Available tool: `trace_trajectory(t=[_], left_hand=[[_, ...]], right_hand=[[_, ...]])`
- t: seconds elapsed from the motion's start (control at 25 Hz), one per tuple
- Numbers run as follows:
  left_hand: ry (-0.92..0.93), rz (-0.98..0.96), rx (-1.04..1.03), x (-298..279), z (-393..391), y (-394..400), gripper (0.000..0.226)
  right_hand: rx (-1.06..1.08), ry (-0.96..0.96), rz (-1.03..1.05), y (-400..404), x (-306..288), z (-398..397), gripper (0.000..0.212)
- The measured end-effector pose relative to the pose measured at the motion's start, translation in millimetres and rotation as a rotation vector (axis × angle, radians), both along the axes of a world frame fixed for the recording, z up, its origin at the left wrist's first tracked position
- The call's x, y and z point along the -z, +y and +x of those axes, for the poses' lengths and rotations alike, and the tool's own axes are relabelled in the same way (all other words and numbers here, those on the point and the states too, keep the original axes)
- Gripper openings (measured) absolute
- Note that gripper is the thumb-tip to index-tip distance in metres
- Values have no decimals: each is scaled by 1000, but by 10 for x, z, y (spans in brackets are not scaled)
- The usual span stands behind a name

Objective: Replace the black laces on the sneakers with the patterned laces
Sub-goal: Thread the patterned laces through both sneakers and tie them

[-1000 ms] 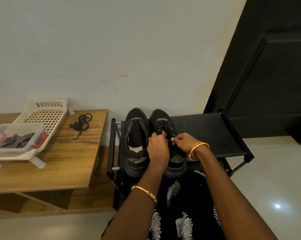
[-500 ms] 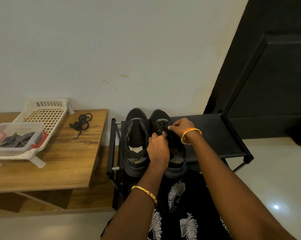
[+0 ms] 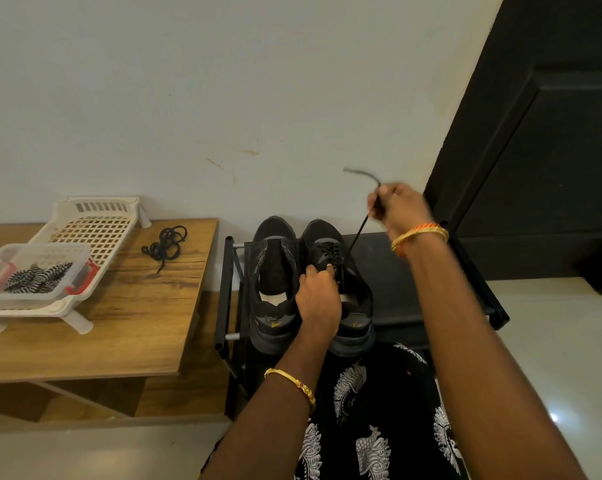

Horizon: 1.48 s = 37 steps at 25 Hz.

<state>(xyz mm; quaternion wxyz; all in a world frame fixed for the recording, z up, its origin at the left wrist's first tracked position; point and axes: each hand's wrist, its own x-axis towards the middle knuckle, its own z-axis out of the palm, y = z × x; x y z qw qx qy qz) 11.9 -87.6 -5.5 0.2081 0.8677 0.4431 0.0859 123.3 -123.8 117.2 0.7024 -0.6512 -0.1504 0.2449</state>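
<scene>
My left hand [image 3: 318, 296] clamps the right sneaker [image 3: 337, 289] on the shoe rack [image 3: 407, 271] so it stays put as my right hand [image 3: 398, 207] pinches its black lace [image 3: 356, 233] taut; patterned laces [image 3: 33, 282] wait in the desk tub.

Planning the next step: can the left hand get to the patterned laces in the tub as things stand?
Probably yes, once freed. The left hand is holding the laced shoe, but the tub of patterned laces sits uncovered on the table on that side.

White wall [image 3: 223, 81] behind, black door [image 3: 542, 161] at right, wooden table [image 3: 126, 323] left, glossy pale floor [image 3: 549, 358].
</scene>
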Motion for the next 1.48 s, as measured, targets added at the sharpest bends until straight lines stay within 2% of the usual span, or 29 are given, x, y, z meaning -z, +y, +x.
trace_trajectory(t=[0.12,0.2,0.24,0.28,0.36,0.4,0.52,0.56,0.76,0.96,1.04,1.16,1.24,1.36,1.48], left_hand=[[6,-4,0,10,10,2,38],[0,-2,3,10,3,-1,38],[-3,-2,5,16,1,0,38],[-6,-1,6,22,-1,0,39],[-11,1,3,21,-2,-2,38],[-11,3,2,24,0,0,38],[-3,9,-3,30,4,9,36],[-1,8,-5,27,2,8,36],[-14,13,-3,5,-4,-1,37],[0,19,5,6,-8,-1,39],[10,17,10,9,-7,-4,39],[6,22,15,16,8,22,39],[1,29,35,24,7,29,37],[-97,-46,53,-8,-22,51,33],[-223,-33,97,-73,10,139,27]], right_hand=[[42,-121,192,-113,-627,131,23],[34,-161,148,-140,-652,163,17],[37,-187,61,-133,-525,187,13],[45,-279,-111,-119,-321,209,9],[4,-518,-507,-117,193,176,32],[-72,-588,-604,-123,436,117,37],[-317,-572,-668,-128,874,-166,32],[-341,-578,-667,-128,942,-219,30],[-149,-474,-488,-103,916,-154,13],[-16,14,-110,-32,727,-141,13],[7,59,-1,-61,552,-109,16],[47,16,83,-126,425,-78,13],[90,-127,-121,-187,502,-49,25],[-69,-333,-541,-277,812,-93,49],[-174,-396,-680,-293,1156,-257,47]])
